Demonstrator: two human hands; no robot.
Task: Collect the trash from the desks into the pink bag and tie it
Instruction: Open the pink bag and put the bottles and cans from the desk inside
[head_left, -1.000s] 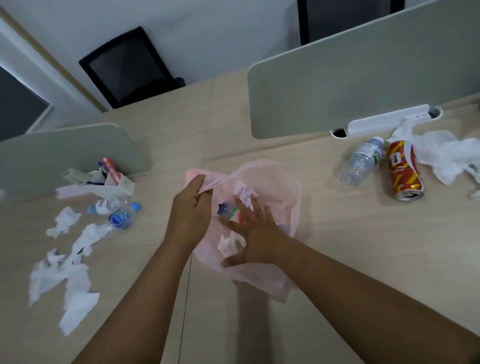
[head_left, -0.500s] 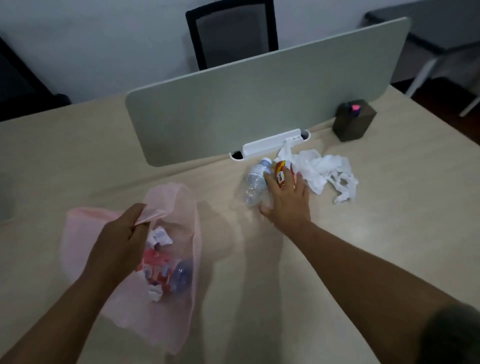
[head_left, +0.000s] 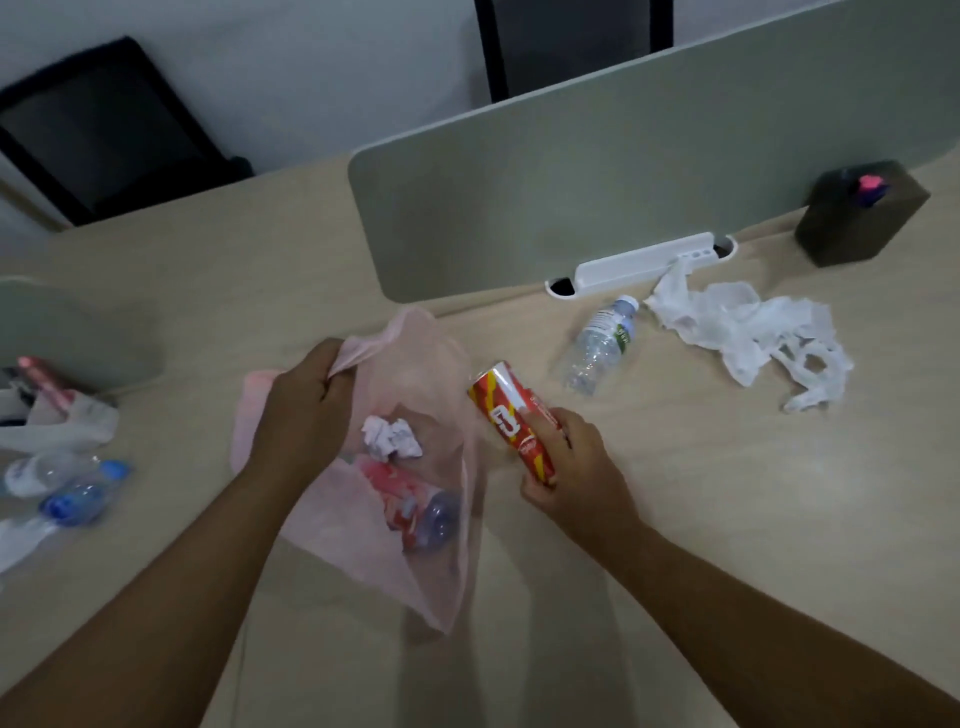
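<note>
The pink bag (head_left: 337, 525) lies open on the desk, with crumpled paper, a red wrapper and a bottle inside. My left hand (head_left: 306, 410) grips the bag's upper rim and holds the mouth open. Just right of the bag's mouth, my right hand (head_left: 569, 467) is shut on a red and yellow can (head_left: 511, 418), which is tilted. A clear plastic bottle (head_left: 600, 345) and a heap of white tissue (head_left: 748, 335) lie on the desk to the right.
A grey divider panel (head_left: 597, 187) with a white clamp (head_left: 644, 262) stands behind. A dark pen holder (head_left: 857, 218) sits at far right. At left lie two bottles (head_left: 67, 486), white tissue and a stationery holder (head_left: 52, 410). Black chairs stand beyond the desk.
My right hand left the bag, reached to the can by the divider, took hold of it and carried it back to the bag's mouth. My left hand kept holding the rim.
</note>
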